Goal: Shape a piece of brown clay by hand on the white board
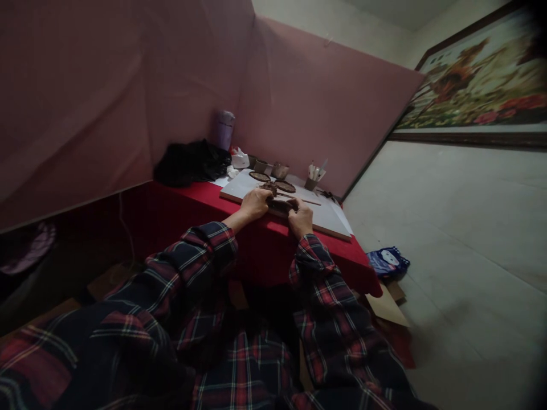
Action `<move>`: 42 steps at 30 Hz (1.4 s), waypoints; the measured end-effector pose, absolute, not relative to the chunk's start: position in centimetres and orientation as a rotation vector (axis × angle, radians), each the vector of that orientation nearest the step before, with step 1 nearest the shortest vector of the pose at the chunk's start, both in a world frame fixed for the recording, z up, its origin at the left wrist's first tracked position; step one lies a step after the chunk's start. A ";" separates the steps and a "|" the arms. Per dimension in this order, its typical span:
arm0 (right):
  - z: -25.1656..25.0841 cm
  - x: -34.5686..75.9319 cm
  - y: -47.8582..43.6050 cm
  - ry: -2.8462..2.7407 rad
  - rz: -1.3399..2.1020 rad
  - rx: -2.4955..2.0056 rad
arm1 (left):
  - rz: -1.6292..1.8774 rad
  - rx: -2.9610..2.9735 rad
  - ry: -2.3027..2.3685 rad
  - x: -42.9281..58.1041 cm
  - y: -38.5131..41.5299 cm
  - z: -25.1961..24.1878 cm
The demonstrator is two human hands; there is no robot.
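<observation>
- Far L: crumpled black plastic bag [192, 163] on the red-cloth-covered desk [182, 199], w/ a purple upright cylindrical container [224, 130] just behind.
- L arm: dark-blue, red & white plaid sleeve [171, 279] slants up & R from lower L; bare wrist reaches over the desk's near edge.
- L hand [255, 204]: back up, fingers curled in on the L end of the held piece; tips partly hidden.
- Ctr: dark, flattish piece w/ a dull surface [280, 207], btwn both hands at the near edge of the pale grey flat board [331, 218]. Can't tell if it touches the board. Material unclear.
- Step in hand, by the look of it: two-handed working of that piece. Next move calls for even pressure L & R, piece kept level.
- Beyond: two brown round flat discs, one farther L [260, 176], one farther R [284, 186], nr a rough brown lump [268, 186].
- R hand [301, 216]: fingers bent, closed on the piece's R end; forearm angles up & L from lower R.
- R of ctr: thin brown stick [310, 201] lying on the board, apart from R hand.
</observation>
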State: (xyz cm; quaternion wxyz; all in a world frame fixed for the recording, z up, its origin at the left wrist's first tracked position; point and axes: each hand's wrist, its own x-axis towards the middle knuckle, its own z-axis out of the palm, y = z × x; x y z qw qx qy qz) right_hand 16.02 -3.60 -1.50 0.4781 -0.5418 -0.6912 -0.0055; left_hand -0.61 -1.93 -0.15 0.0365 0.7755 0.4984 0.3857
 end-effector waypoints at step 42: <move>-2.6 17.2 -0.9 -1.564 0.373 -1.117 | 1.375 1.952 1.039 -1.2 0.7 -0.7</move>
